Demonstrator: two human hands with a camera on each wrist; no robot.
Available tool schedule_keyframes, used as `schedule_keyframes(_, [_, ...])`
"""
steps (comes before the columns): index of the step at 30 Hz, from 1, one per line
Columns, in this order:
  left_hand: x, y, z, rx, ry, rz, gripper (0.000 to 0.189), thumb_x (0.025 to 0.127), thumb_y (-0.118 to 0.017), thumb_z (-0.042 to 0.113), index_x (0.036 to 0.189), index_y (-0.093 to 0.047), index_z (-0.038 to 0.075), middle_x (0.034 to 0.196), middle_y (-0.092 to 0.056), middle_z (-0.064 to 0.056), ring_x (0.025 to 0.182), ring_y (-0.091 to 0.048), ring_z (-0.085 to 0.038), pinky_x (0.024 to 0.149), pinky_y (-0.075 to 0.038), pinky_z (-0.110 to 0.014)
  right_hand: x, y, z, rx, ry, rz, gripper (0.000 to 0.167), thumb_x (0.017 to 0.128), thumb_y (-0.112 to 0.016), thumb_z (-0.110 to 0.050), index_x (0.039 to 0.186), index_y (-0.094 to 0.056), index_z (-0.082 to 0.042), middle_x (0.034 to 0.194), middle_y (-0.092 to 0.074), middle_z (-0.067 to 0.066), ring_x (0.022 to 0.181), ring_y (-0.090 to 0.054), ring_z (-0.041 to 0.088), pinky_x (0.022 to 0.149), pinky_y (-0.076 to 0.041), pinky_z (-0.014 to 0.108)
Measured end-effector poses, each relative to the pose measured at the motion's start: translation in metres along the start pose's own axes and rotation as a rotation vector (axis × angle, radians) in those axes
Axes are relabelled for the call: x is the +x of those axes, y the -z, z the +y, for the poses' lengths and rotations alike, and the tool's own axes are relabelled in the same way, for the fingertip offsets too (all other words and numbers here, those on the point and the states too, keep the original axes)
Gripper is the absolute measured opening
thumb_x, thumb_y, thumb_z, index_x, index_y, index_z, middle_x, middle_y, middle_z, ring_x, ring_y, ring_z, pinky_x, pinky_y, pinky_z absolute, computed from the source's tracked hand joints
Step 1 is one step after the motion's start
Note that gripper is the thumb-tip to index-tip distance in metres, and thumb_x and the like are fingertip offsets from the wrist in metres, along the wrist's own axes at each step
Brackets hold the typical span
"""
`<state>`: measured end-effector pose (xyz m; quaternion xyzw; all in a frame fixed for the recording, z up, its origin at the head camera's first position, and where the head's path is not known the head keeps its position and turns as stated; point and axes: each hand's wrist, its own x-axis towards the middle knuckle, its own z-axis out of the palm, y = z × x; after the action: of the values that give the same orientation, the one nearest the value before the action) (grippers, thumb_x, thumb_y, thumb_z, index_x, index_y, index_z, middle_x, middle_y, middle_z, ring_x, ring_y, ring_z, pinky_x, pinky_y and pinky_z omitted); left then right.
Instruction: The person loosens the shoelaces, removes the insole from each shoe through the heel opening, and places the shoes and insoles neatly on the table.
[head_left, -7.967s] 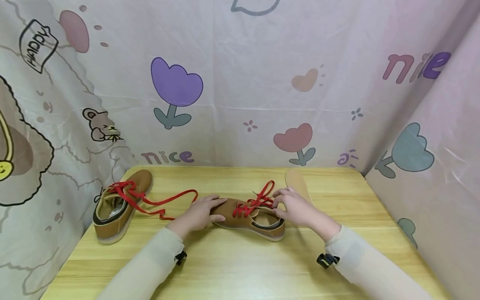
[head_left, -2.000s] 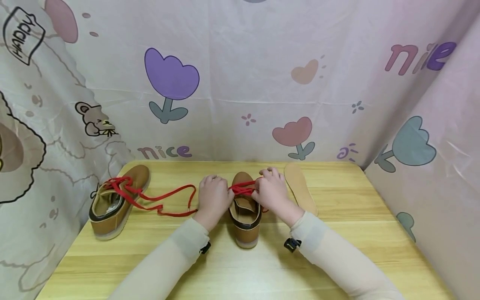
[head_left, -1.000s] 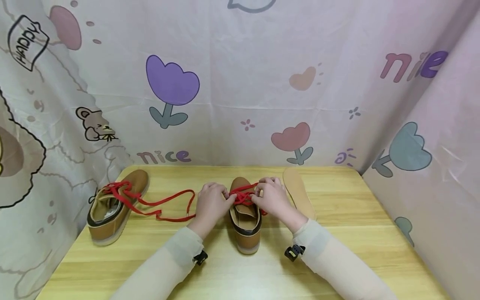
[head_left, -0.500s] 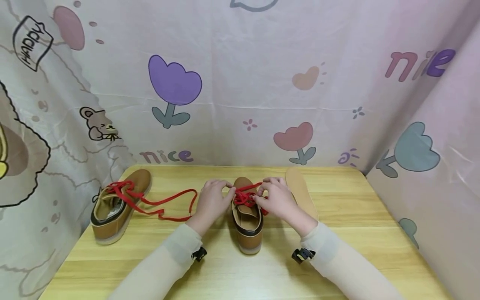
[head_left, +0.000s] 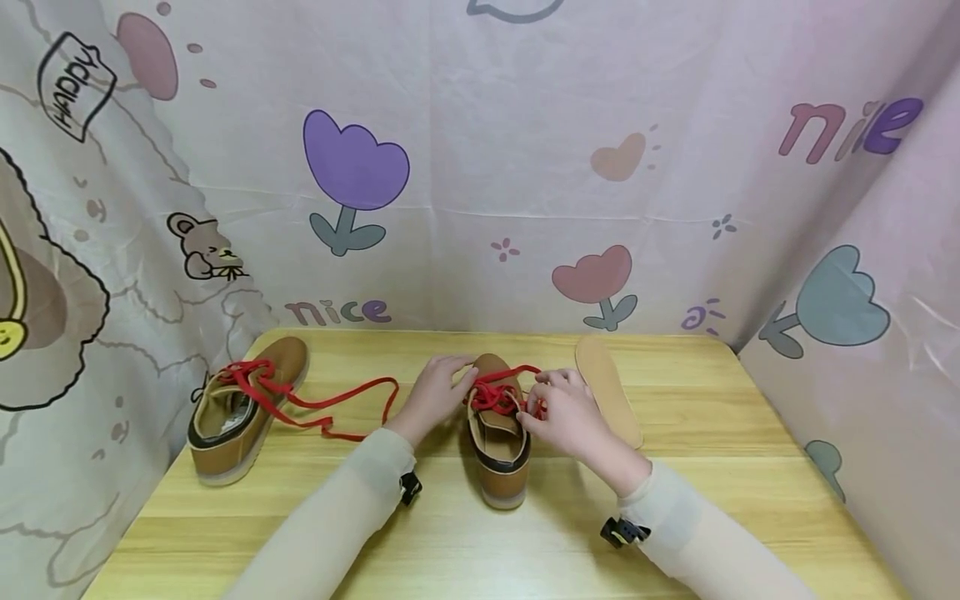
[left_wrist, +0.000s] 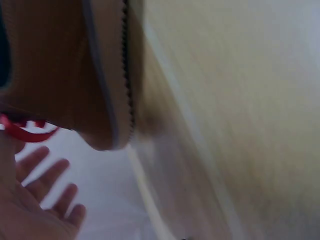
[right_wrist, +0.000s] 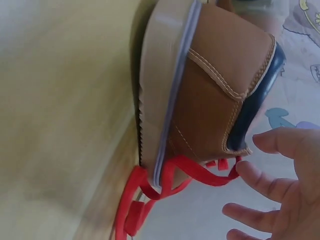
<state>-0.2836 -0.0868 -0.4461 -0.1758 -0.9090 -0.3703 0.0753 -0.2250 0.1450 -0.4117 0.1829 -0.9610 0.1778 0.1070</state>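
A brown leather shoe (head_left: 504,483) with a dark collar stands upright mid-table, toe pointing away from me. Red laces (head_left: 491,398) cross its tongue, and one lace hangs down its right side in the right wrist view. My left hand (head_left: 435,396) is at the shoe's left front, thumb beside the laces; the left wrist view shows its fingers (left_wrist: 47,180) spread loosely. On the other side, my right hand (head_left: 566,412) hovers with thumb and forefinger apart. In the right wrist view, its forefinger tip (right_wrist: 245,170) is right at the lace near the collar.
A second brown shoe (head_left: 225,450) stands at the table's left, its long red lace (head_left: 345,396) trailing across the wood toward my left hand. A tan insole (head_left: 609,392) lies behind my right hand. A printed curtain (head_left: 480,167) surrounds the table (head_left: 480,550).
The shoe has turned from sideways to toe-away since eight seconds ago. Both hands gripped the laces two seconds ago; they have since loosened, and the right hand has shifted right and toward me.
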Motion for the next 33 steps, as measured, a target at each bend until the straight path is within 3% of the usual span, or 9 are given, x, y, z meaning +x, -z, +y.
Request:
schedule_keyframes(10, [0.019, -0.006, -0.013, 0.033, -0.071, -0.160, 0.043, 0.109, -0.041, 0.033, 0.144, -0.056, 0.015, 0.152, -0.048, -0.006, 0.147, -0.030, -0.033, 0.119, -0.018, -0.057, -0.007, -0.006, 0.001, -0.031, -0.022, -0.032, 0.033, 0.083, -0.079, -0.041, 0.063, -0.057, -0.028, 0.127, -0.064, 0.010, 0.122, -0.047, 0.038, 0.097, -0.040, 0.057])
schedule_keyframes(17, [0.020, -0.005, -0.013, 0.133, -0.063, -0.299, 0.047, 0.111, -0.030, 0.035, 0.148, -0.053, 0.017, 0.158, -0.039, -0.002, 0.150, -0.020, -0.034, 0.120, -0.014, -0.057, -0.009, -0.008, -0.001, -0.037, -0.015, -0.043, 0.033, 0.083, -0.079, -0.041, 0.063, -0.056, -0.029, 0.128, -0.063, 0.010, 0.121, -0.047, 0.038, 0.094, -0.041, 0.057])
schedule_keyframes(27, [0.010, 0.006, -0.013, 0.321, -0.093, -0.353, 0.049, 0.111, -0.025, 0.039, 0.150, -0.049, 0.022, 0.160, -0.034, 0.001, 0.150, -0.019, -0.037, 0.120, -0.012, -0.056, -0.006, -0.006, 0.008, -0.018, -0.039, -0.045, 0.024, 0.085, -0.079, -0.034, 0.070, -0.063, -0.027, 0.129, -0.063, 0.012, 0.122, -0.047, 0.038, 0.096, -0.040, 0.059])
schedule_keyframes(33, [-0.001, 0.010, -0.008, 0.383, -0.053, -0.351, 0.052, 0.110, -0.023, 0.043, 0.150, -0.049, 0.022, 0.160, -0.034, -0.001, 0.151, -0.019, -0.035, 0.122, -0.009, -0.052, -0.004, -0.004, 0.017, -0.031, -0.051, -0.042, 0.023, 0.086, -0.079, -0.034, 0.072, -0.063, -0.025, 0.130, -0.062, 0.014, 0.123, -0.046, 0.039, 0.095, -0.040, 0.061])
